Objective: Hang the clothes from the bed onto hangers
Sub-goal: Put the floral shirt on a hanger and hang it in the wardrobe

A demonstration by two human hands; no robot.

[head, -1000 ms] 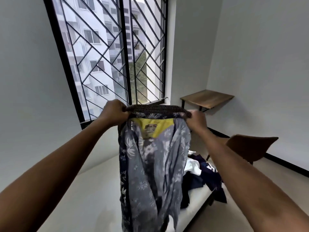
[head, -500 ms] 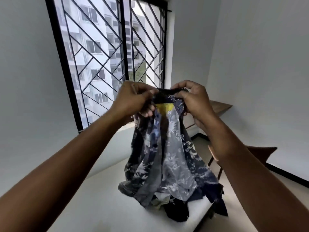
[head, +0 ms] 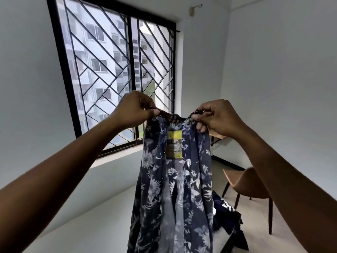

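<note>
**Hands**
- The left hand [head: 134,108] is raised at chest height in front of the window [head: 116,70]. Its fingers are curled, and the thumb presses against them. They pinch the left end of the band [head: 172,118].
- The right hand [head: 218,117] is level with the left and well apart from it. Its thumb and forefinger pinch the right end of the band. The other fingers are curled against the fabric below.

**Garment**
- The garment [head: 175,189] is navy with a pale floral print. It hangs in the air from the brown knit band, which is stretched almost straight between the two hands.
- A yellow label [head: 174,144] sits on the inner face just below the band, facing the camera.
- The fabric falls in loose vertical folds above the bed [head: 82,230]. Its lower end runs out of the bottom of the view, so contact with the bed cannot be determined.

**Surroundings**
- The bed has a plain white surface and fills the lower left of the view.
- A heap of dark clothes [head: 228,212] lies at the right edge of the bed, partly hidden behind the garment.
- A brown chair [head: 249,187] with dark legs stands on the floor just right of the heap.
- A wooden shelf [head: 216,136] is fixed to the wall behind the right hand and is mostly hidden by it.
</note>
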